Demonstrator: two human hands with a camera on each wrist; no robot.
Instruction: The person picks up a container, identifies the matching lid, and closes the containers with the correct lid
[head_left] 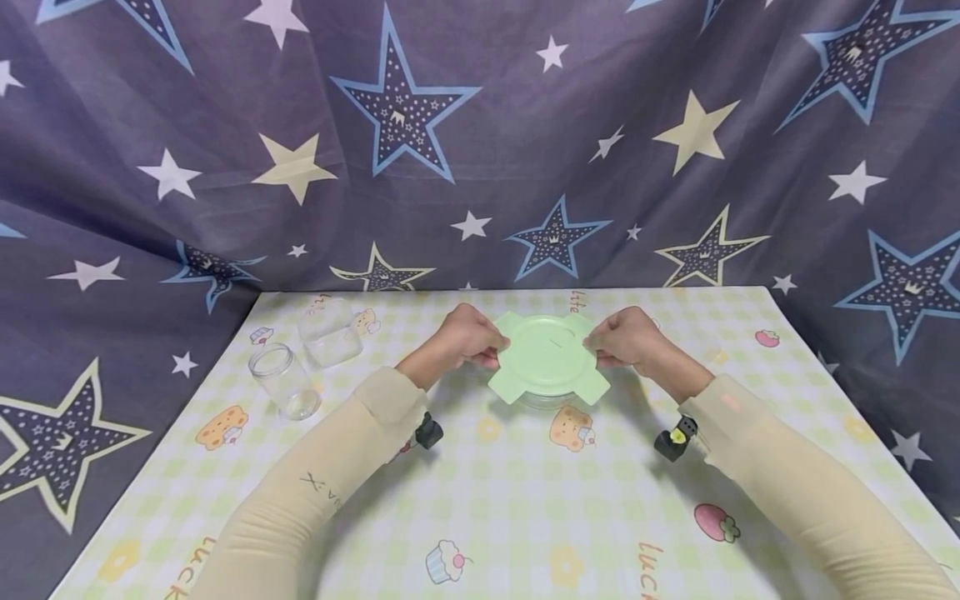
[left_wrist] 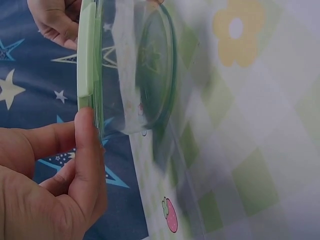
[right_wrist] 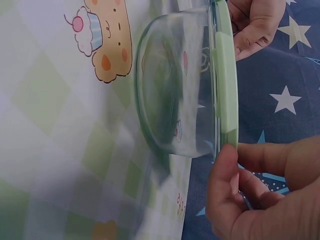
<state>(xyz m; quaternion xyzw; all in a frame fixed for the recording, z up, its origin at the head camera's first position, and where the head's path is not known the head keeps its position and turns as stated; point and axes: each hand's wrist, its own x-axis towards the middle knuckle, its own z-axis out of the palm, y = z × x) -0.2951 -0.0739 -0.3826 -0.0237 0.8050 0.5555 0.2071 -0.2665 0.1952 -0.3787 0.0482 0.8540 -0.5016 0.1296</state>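
A round clear glass food container [head_left: 547, 401] with a light green lid [head_left: 546, 354] is near the back middle of the table. The lid's locking flaps [head_left: 512, 389] stick out flat. My left hand [head_left: 471, 335] pinches the lid's left edge between two flaps. On the opposite edge, my right hand [head_left: 626, 337] pinches in the same way. Both wrist views show the lid [left_wrist: 86, 55] on the glass rim, with fingertips at its edge and the glass wall [right_wrist: 187, 85] below. Whether the container's base rests on the cloth or is slightly raised, I cannot tell.
Left of my left arm, a clear round jar [head_left: 285, 382] stands on the table, with a clear squarish container [head_left: 330, 337] behind it. A checked cloth [head_left: 510, 517] covers the table. A dark star-patterned curtain [head_left: 480, 167] hangs along the back and sides.
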